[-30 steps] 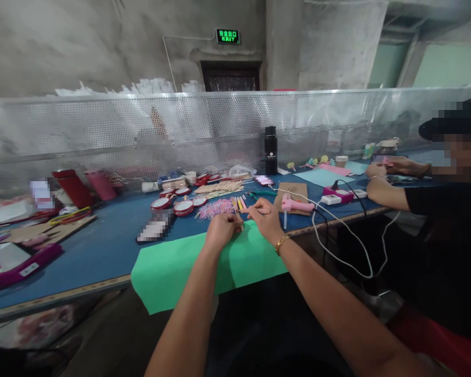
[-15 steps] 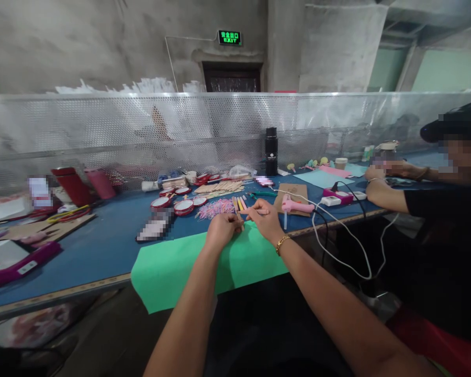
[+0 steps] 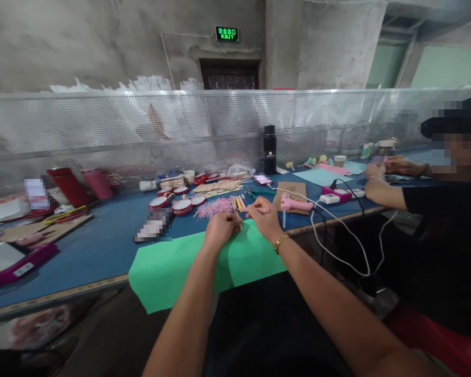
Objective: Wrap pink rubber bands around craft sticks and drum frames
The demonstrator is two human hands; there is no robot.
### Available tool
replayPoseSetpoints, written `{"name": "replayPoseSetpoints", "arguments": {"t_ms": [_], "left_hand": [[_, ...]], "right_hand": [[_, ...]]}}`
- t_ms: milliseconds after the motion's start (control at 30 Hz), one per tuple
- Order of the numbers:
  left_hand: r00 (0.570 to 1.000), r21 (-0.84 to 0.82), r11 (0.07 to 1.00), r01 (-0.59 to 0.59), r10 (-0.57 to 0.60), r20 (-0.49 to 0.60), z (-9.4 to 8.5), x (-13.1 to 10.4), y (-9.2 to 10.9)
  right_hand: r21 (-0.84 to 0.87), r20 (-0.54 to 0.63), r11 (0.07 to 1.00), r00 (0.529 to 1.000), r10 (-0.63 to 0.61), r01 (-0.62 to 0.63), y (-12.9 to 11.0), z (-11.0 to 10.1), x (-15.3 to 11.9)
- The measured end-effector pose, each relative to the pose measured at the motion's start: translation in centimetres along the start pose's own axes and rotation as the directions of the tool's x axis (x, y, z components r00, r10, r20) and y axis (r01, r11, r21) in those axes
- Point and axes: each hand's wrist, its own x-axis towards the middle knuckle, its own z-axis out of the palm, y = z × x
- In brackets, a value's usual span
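Note:
My left hand [image 3: 221,230] is closed on a small wooden stick [image 3: 240,226] above the green sheet [image 3: 172,267] at the table's front edge. Beside it, my right hand [image 3: 264,213] grips a light pink pen [image 3: 255,210], its tip close to the stick. Just beyond my hands lie several markers [image 3: 238,202] and a heap of pink and purple strands [image 3: 215,208]. Small red-rimmed drums [image 3: 182,207] sit to the left of the heap, with flat wooden sticks [image 3: 222,186] behind it.
A pink glue gun [image 3: 296,203] lies on brown card to the right, near white cables and a purple power strip [image 3: 339,195]. A black bottle [image 3: 270,149] stands at the back. A phone [image 3: 154,225] lies left. Another person's hands [image 3: 377,166] are at far right.
The whole view has shifted slightly. My right hand and the pen tip have moved a little relative to the stick; both hands keep their holds.

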Motion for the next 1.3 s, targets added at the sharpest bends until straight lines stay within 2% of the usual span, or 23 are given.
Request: {"name": "replayPoseSetpoints", "arguments": {"t_ms": [100, 233, 367, 533, 700, 867, 1033, 1200, 1300], "left_hand": [[1.000, 0.016, 1.000, -0.004, 0.004, -0.004, 0.0, 0.0, -0.1], [1.000, 0.004, 1.000, 0.002, -0.002, -0.006, 0.0, 0.0, 0.0], [1.000, 0.001, 1.000, 0.022, -0.022, -0.008, 0.0, -0.2, 0.4], [1.000, -0.010, 1.000, 0.017, -0.017, 0.004, -0.1, -0.2, 0.3], [1.000, 0.002, 1.000, 0.015, -0.015, 0.006, 0.0, 0.0, -0.1], [1.000, 0.012, 1.000, 0.006, -0.006, 0.006, 0.0, 0.0, 0.0], [1.000, 0.010, 1.000, -0.004, 0.004, 0.008, 0.0, 0.2, -0.4], [1.000, 0.027, 1.000, 0.002, -0.002, 0.005, 0.1, 0.3, -0.7], [1.000, 0.025, 1.000, 0.007, -0.008, 0.003, 0.1, 0.3, -0.7]], "right_hand": [[0.032, 0.029, 0.999, 0.999, 0.017, -0.018, 0.0, 0.0, 0.0], [-0.009, -0.023, 1.000, 1.000, 0.006, -0.006, 0.0, 0.0, 0.0], [0.029, 0.038, 0.999, 0.999, 0.015, -0.016, 0.0, 0.1, 0.0], [0.000, -0.031, 1.000, 1.000, 0.003, -0.003, -0.2, 0.1, 0.0], [0.037, 0.049, 0.999, 0.999, 0.010, -0.011, 0.1, 0.1, 0.1], [-0.018, 0.000, 1.000, 1.000, -0.008, 0.008, 0.3, 0.0, 0.1], [0.010, 0.043, 1.000, 0.999, -0.012, 0.012, 0.3, 0.1, 0.1], [-0.020, -0.017, 1.000, 1.000, 0.003, -0.003, 0.2, 0.0, 0.1], [0.019, 0.028, 1.000, 1.000, 0.013, -0.013, 0.1, 0.0, 0.1]]}}
